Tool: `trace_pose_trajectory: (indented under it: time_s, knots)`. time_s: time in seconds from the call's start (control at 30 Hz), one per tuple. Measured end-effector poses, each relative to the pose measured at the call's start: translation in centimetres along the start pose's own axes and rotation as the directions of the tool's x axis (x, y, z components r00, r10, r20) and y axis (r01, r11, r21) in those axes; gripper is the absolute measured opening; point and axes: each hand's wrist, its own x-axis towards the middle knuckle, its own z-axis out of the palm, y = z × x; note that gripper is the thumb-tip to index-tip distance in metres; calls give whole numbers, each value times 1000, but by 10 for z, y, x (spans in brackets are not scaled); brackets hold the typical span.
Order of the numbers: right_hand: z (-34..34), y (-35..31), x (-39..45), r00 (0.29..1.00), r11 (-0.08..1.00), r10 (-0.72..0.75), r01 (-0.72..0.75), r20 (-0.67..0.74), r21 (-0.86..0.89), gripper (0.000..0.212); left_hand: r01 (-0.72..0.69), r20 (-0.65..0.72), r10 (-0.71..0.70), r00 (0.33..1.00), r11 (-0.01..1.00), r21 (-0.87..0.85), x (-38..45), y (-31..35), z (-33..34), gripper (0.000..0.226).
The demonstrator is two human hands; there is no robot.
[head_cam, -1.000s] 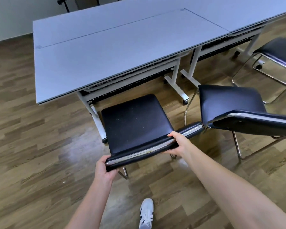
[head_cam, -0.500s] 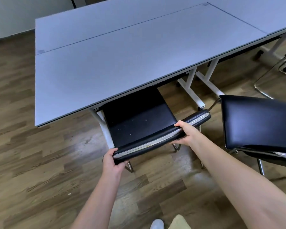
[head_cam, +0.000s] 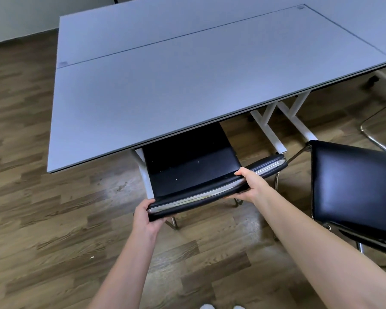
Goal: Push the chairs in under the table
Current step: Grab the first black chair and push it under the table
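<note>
A black padded chair (head_cam: 187,168) with a chrome frame stands at the near edge of the grey table (head_cam: 165,85). The front of its seat lies under the tabletop, hidden in shadow. My left hand (head_cam: 146,216) grips the left end of the chair's backrest top. My right hand (head_cam: 252,186) grips the same backrest further right. A second black chair (head_cam: 354,188) stands out from the table on the right, apart from the first one.
White table legs (head_cam: 270,123) on castors stand between the two chairs. A chrome frame of a third chair (head_cam: 374,134) shows at the right edge. Wood-pattern floor (head_cam: 54,219) surrounds the table, and a white wall runs along the far left.
The chair has slid forward under the table with both hands on its backrest. More of the seat is now covered by the tabletop, and I have stepped closer.
</note>
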Motion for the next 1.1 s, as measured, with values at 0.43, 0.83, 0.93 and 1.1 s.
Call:
trace_pose_trajectory:
  time_s: [0.43,0.83,0.93,1.1]
  knots:
    - [-6,1,-10,999,999,16,-18,44,37,58,16,-8,-16,1000,999,-35,-13,-5,8,14]
    - [-173,8,-125,994,958,-111,110,-10,266,91,180,174,-303,937,845,504,-108,-187,92,82]
    - [-235,12,-157,991,943,-132,137,-38,303,79,190,183,-370,911,768,612,-139,-246,110,72]
    - [-375,19,-223,976,905,-163,207,-148,370,77,239,160,-468,869,681,692,-198,-366,136,83]
